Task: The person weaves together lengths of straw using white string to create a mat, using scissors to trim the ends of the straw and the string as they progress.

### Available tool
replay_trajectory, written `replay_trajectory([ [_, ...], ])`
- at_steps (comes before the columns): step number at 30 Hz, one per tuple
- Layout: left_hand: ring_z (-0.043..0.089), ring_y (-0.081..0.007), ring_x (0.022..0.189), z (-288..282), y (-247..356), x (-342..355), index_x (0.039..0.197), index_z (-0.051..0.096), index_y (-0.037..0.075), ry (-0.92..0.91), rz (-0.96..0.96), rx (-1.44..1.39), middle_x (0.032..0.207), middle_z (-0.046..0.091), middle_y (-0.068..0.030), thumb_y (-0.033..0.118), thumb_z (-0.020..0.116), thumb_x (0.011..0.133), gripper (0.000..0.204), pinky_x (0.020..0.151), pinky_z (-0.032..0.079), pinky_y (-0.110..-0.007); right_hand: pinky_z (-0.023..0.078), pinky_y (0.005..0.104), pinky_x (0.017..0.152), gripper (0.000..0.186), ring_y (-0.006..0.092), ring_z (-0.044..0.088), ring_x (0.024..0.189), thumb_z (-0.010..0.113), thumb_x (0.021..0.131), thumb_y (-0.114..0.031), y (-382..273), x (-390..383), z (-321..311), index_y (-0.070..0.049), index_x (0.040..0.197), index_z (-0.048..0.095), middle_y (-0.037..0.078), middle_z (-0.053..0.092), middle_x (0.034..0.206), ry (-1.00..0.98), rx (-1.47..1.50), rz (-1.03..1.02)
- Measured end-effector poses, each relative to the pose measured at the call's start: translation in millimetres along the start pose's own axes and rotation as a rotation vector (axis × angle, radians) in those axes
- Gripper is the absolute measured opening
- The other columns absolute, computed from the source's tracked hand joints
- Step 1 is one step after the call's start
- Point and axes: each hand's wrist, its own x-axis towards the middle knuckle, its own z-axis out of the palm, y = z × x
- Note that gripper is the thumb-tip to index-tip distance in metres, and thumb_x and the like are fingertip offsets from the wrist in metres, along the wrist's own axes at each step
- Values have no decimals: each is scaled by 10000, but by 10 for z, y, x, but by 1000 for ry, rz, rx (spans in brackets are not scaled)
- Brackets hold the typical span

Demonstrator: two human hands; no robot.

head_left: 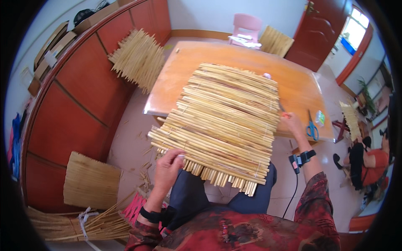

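Observation:
A mat of bundled reed sticks spans from the orange table to my lap, with thin string tied across it. My left hand is closed at the mat's lower left edge, pinching what looks like white string. My right hand is closed beside the mat's right edge, on a small object too blurred to make out. Blue-handled scissors lie on the table to its right, near a small clear packet.
Red cabinets line the left, with reed mats and a reed bundle beside them. A pink chair stands behind the table. Another person sits at the right, by a doorway. Reed scraps litter the floor.

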Motion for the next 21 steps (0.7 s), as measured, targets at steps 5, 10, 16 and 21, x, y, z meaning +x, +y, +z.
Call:
replay_trajectory([
  [5,581,-273,711,283,174,-109,890,595,25,-119,394,316,773,591,-124,36,600,754,136,639,471,-331,461,397,672,403,320,601,770,625,673,-358,1020,391,-2,-14,881,606,200,618,818,137,-225,120],
  [10,554,-283,680,363,98,-284,889,575,35,-153,461,350,711,542,-116,40,608,736,157,589,457,-354,442,401,767,458,324,563,902,628,685,-369,603,333,100,-17,974,579,197,600,927,133,-371,119],
  [16,538,-252,612,437,183,-232,901,592,20,-147,553,340,674,539,-102,39,616,728,176,548,438,-340,413,352,852,348,293,534,981,539,802,-228,127,57,-71,-12,1075,545,174,573,1021,233,-106,-355],
  [21,514,-237,582,392,186,-197,903,579,23,-112,620,406,648,517,-84,35,622,704,203,529,415,-335,412,287,844,349,170,539,956,591,798,-167,-2020,-1548,-1,-3,1098,522,91,583,985,-646,428,-637],
])
